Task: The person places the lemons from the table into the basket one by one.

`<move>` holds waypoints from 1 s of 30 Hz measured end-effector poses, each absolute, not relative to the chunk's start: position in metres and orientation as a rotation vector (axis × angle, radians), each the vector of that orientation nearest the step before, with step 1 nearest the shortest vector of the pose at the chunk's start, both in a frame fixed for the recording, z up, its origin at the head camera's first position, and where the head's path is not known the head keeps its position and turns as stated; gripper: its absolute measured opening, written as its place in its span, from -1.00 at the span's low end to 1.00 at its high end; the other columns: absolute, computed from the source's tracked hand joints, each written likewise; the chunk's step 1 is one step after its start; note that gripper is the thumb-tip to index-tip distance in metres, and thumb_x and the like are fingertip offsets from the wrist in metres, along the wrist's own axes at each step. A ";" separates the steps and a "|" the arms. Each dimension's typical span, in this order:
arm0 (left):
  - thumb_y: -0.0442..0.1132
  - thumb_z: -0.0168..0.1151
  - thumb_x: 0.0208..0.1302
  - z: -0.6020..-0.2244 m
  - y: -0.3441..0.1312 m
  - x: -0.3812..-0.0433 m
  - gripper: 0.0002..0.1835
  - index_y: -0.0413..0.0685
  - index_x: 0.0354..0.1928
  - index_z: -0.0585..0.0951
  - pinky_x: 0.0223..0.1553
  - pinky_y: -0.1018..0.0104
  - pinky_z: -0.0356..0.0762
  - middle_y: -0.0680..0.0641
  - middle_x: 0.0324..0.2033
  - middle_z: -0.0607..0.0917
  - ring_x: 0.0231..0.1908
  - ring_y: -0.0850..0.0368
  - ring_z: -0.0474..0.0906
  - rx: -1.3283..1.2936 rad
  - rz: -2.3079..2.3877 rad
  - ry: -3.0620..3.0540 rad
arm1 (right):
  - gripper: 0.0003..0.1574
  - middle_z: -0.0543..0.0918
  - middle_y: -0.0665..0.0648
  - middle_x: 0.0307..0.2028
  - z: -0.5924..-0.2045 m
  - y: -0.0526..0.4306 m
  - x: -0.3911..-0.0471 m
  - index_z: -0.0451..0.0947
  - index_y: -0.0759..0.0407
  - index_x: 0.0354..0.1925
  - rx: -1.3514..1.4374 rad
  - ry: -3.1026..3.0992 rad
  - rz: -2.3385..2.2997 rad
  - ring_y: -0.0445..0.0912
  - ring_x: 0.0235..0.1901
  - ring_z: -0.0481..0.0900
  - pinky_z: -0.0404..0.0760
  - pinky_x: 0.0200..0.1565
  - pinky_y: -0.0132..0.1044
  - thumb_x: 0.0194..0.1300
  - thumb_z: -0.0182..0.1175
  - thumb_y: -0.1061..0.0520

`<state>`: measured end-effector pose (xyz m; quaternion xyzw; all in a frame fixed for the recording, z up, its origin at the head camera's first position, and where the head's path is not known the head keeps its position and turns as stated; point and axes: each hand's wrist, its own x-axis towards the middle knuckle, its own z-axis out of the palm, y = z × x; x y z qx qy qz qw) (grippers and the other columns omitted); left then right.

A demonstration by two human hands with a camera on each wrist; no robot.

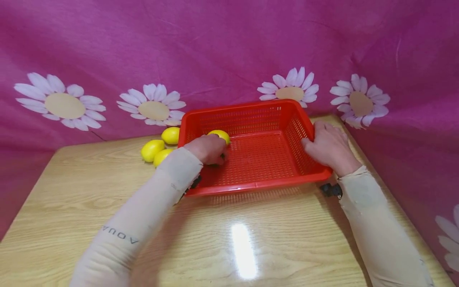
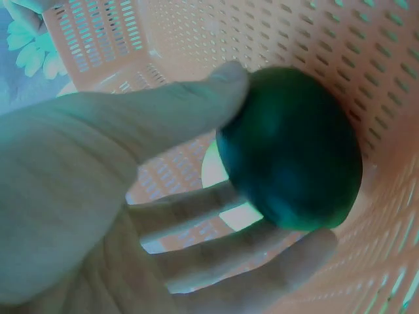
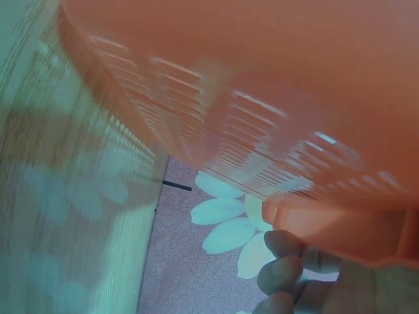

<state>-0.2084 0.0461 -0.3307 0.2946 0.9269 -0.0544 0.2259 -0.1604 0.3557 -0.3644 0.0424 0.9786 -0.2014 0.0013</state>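
Note:
My left hand point(image 1: 208, 149) reaches over the left side of a red plastic basket point(image 1: 256, 185) and holds a dark green, egg-shaped fruit point(image 2: 291, 150) inside it. The thumb lies on one side of this fruit and the fingers curl under the other; in the head view the hand mostly hides it. A yellow lemon point(image 1: 219, 135) lies in the basket just beyond that hand. On the opposite side, my right hand point(image 1: 330, 145) grips the basket's right rim, its fingers point(image 3: 281, 271) curled outside under the lip.
Three more lemons point(image 1: 152, 150) sit on the wooden table point(image 1: 97, 187), close against the basket's left side and partly behind my left sleeve. A pink cloth point(image 1: 222, 48) with white daisies hangs behind the table and along its right edge.

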 end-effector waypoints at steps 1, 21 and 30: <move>-0.10 0.38 0.37 -0.330 0.046 -0.208 -0.87 0.07 -0.15 0.77 0.13 0.13 0.60 -0.08 -0.19 0.73 -0.10 -0.01 0.54 0.817 -0.133 2.559 | -0.40 0.51 0.41 -0.08 -0.365 0.356 -0.160 0.35 0.40 0.12 0.129 3.075 -0.634 0.28 -0.05 0.39 0.38 0.07 0.27 0.27 0.21 0.02; 0.00 0.39 0.33 -0.303 0.033 -0.201 -0.58 0.12 0.20 0.71 0.00 0.12 0.70 -0.05 0.07 0.76 -0.04 0.01 0.63 0.733 -0.062 2.627 | -0.33 0.48 0.43 -0.03 -0.363 0.356 -0.162 0.30 0.42 0.17 0.128 3.036 -0.633 0.30 -0.04 0.38 0.40 0.06 0.29 0.28 0.22 0.02; 0.03 0.40 0.33 -0.293 0.027 -0.199 -0.45 0.11 0.33 0.61 0.16 -0.04 0.67 -0.08 0.26 0.69 0.20 -0.07 0.61 0.716 -0.058 2.697 | -0.36 0.47 0.43 -0.06 -0.364 0.357 -0.161 0.30 0.44 0.14 0.124 3.041 -0.631 0.31 -0.05 0.38 0.38 0.03 0.26 0.30 0.18 0.02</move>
